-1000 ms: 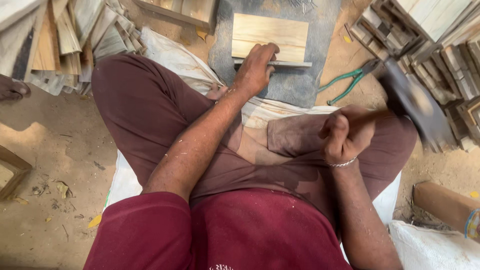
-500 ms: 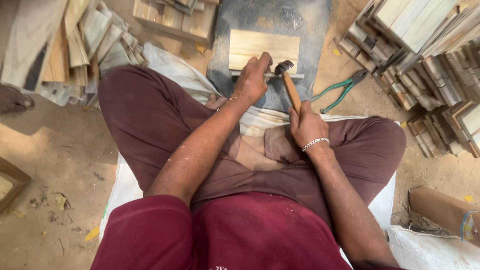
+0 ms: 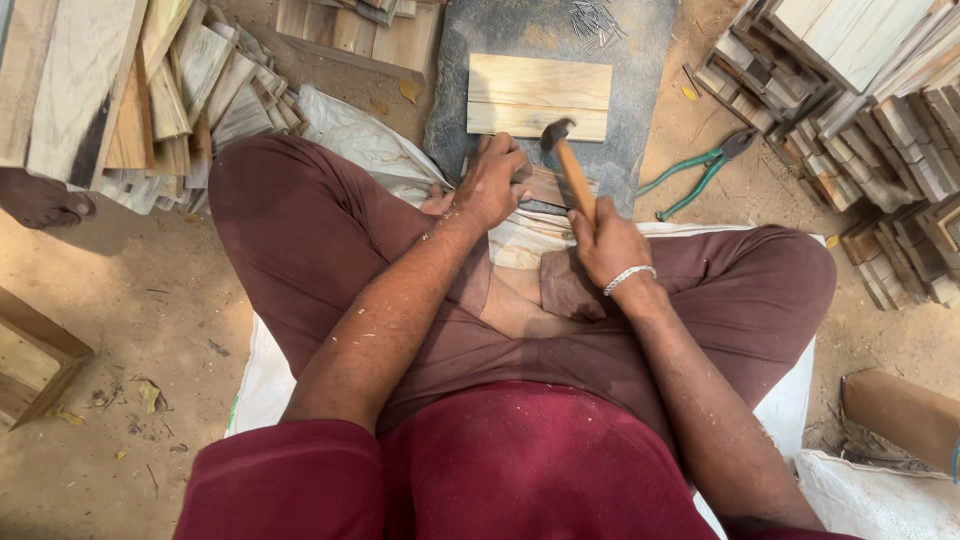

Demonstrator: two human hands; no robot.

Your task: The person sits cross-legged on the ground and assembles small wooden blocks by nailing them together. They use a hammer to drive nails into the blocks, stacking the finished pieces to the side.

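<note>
I sit cross-legged on a white sack. My right hand point(image 3: 606, 245) grips a wooden-handled hammer point(image 3: 566, 163), its metal head just below the near edge of a pale wooden panel point(image 3: 538, 95). That panel lies on a dark stone slab point(image 3: 640, 150) in front of my legs. My left hand point(image 3: 494, 182) is closed on a small wooden piece point(image 3: 547, 187) at the slab's near edge, right beside the hammer head. A silver bracelet circles my right wrist.
Several loose nails point(image 3: 597, 20) lie at the slab's far end. Green-handled pliers point(image 3: 700, 170) rest on the dirt to the right. Stacks of wooden strips point(image 3: 880, 120) fill the right side, wood offcuts point(image 3: 150, 90) the left. Another person's foot point(image 3: 40, 200) shows at far left.
The hammer swung from raised high at my right down to the wood at the slab's near edge. My left hand drew back slightly from the panel toward me.
</note>
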